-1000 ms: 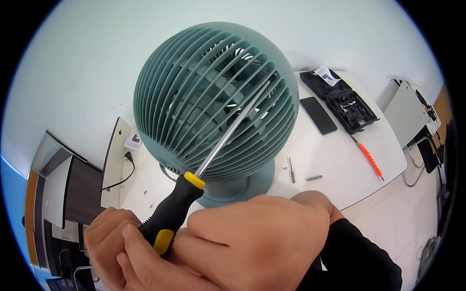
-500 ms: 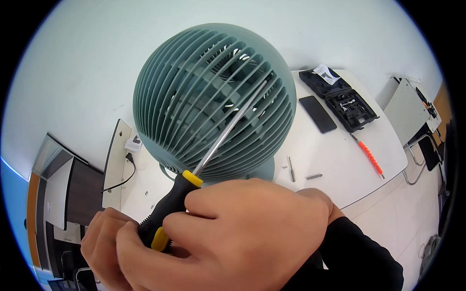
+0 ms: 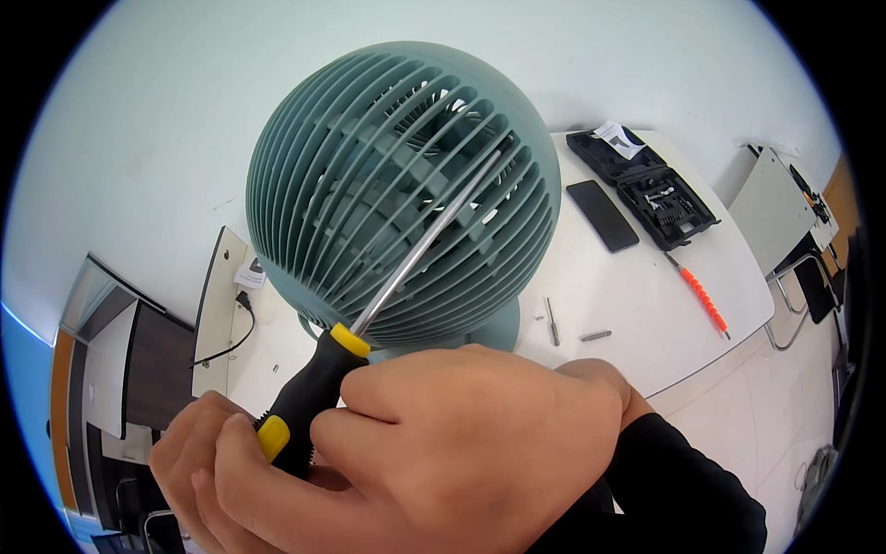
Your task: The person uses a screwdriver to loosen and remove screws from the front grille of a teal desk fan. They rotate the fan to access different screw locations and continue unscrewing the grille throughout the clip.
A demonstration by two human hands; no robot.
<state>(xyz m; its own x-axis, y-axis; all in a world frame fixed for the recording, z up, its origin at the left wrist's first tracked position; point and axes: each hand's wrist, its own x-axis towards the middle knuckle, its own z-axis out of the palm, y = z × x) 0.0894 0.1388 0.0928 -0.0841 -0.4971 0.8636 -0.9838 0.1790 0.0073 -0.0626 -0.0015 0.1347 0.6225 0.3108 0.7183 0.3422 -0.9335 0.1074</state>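
A green round fan with a slatted grille stands in front of me. Across it slants a long-shafted screwdriver, its black and yellow handle toward me and its dark tip at the slats in the upper right of the grille. My right hand is closed round the handle. My left hand shows only some curled fingers at the handle's butt end; the rest is hidden behind the right hand. Whether the tip sits on a screw cannot be made out.
On the white table right of the fan lie a black phone, an opened black bit case, an orange flexible shaft and two small metal bits. A black power plug with its cord is at the left.
The screwdriver handle has turned, its yellow patch now on the left side. My fingers have shifted slightly with it. The fan appears a little further left.
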